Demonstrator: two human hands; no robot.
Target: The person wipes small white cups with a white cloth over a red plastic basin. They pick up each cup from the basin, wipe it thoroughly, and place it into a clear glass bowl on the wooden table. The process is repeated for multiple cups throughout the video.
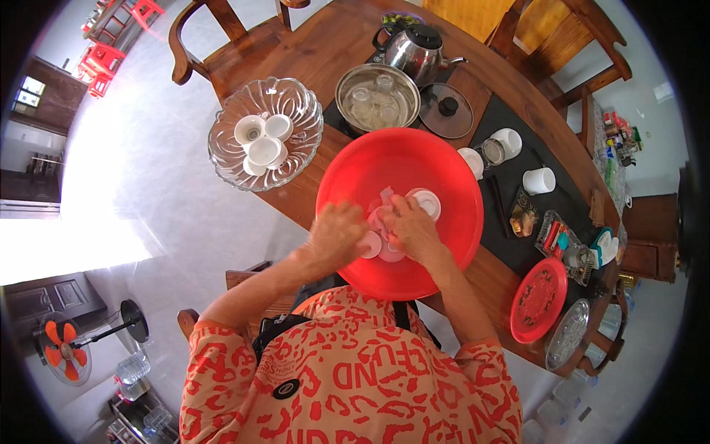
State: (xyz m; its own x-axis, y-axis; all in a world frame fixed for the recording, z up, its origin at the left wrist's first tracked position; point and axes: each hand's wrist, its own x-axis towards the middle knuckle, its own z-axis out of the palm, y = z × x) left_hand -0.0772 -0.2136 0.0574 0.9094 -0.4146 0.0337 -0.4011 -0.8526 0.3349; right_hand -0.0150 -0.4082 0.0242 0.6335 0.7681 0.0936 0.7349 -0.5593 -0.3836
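Note:
A large red basin (362, 166) stands at the near edge of the table, and both hands are inside it. My left hand (336, 231) is blurred by motion, its fingers not clear. My right hand (411, 228) curls its fingers down on a pale, pinkish piece (380, 216) that could be a cloth; its kind does not show clearly. Just beyond the right hand lies a white cup (426, 203). Between and below the hands are a small white cup (370, 245) and another pale round piece (392, 253) at the bottom.
A glass bowl (299, 100) holding white cups stands left. Behind the basin are a steel pot (347, 78) with small glasses, a kettle (414, 59) and a glass lid (447, 111). Rightward are a white cup (539, 180), a red tray (539, 300) and a clear tray (567, 334).

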